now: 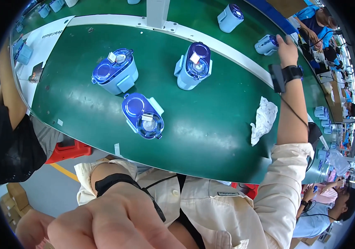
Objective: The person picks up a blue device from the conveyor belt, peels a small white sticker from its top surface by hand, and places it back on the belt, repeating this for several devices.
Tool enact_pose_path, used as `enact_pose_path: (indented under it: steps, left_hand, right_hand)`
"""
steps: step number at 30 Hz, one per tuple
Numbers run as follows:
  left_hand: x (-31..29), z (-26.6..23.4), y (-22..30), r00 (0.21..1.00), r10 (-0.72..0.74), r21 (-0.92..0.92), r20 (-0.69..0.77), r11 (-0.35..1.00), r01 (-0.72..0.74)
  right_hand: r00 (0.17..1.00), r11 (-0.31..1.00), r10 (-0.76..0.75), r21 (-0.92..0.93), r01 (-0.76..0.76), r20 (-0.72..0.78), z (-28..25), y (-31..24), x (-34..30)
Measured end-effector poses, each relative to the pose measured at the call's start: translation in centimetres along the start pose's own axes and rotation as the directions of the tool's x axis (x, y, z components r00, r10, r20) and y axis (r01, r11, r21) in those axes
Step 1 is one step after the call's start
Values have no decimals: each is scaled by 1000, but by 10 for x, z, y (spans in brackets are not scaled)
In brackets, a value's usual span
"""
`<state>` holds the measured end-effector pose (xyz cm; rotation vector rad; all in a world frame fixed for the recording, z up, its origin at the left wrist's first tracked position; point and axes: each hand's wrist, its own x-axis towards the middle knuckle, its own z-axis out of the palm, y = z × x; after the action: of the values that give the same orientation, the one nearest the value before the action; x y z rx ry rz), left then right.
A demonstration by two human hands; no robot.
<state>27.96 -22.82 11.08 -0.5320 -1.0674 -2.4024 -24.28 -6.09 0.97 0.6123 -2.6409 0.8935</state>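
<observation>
My right hand (287, 52) reaches to the far right, fingers closed at the dark-blue lid end of a light-blue jug (264, 45), which is tilted on the line beyond the white rail. Close to the camera, my left hand (107, 222) is raised at the lower edge; its fingers bend downward and their tips are cut off, so anything in them is hidden. On the green table stand three similar jugs with dark-blue lids: one at the left (117, 72), one nearer me (143, 115) and one at centre (193, 66). Small white pieces sit on their lids.
A crumpled white cloth (264, 120) lies right of centre on the green table (210, 137). The white rail (235, 54) crosses behind, with an upright post (157, 14). Another jug (230, 18) stands beyond it. Co-workers are at the left and right.
</observation>
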Motion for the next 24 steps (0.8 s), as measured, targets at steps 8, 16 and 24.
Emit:
enact_pose_path:
  steps: [8,16,24]
  left_hand:
    - [-7,-11,-26,954,289,-179,79,946,-271]
    - [-28,28,46,943,-318,273,100,920,282]
    - [-23,29,-20,984,64,288,164,951,-110]
  right_hand:
    - [439,503,-861,560,658,256,-12,-221,-160]
    - [483,581,-808,600,551,339,-9,-197,-189]
    - [503,608,-786,595,526,360,-57,-182,-221]
